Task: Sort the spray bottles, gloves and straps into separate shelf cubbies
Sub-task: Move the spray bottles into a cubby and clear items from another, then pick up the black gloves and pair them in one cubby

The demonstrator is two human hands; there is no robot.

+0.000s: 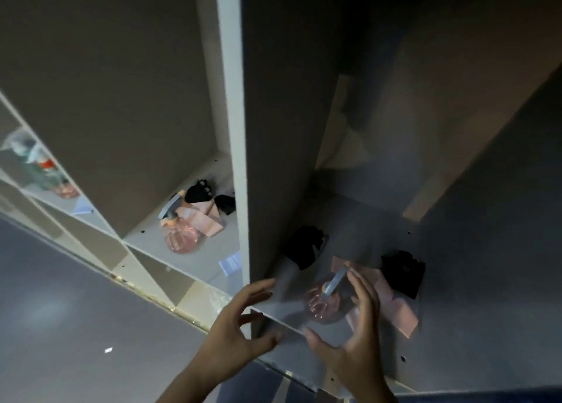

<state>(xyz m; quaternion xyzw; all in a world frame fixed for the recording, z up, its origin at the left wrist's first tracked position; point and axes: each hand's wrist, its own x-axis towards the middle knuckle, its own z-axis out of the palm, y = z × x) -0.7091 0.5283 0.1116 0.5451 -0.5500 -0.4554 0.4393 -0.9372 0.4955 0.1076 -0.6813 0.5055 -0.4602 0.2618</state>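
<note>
In the right cubby a pink spray bottle point(319, 307) with a grey trigger stands near the front edge. Behind it lie two black gloves, one to the left point(307, 246) and one to the right point(403, 273), and pink straps point(398, 311). My right hand point(355, 326) curves around the bottle with fingers spread; no firm grip shows. At the cubby's front edge, left of the bottle, my left hand point(243, 317) is open and holds nothing. The left cubby holds another pink spray bottle point(181, 235), pink straps point(203, 220) and black gloves point(199, 190).
A white upright divider point(234, 129) separates the two cubbies. A far-left cubby holds several bottles point(39, 165), blurred. Pale label stickers point(231, 263) sit on the shelf fronts. Grey floor point(60, 311) lies at the lower left. The view is dim and tilted.
</note>
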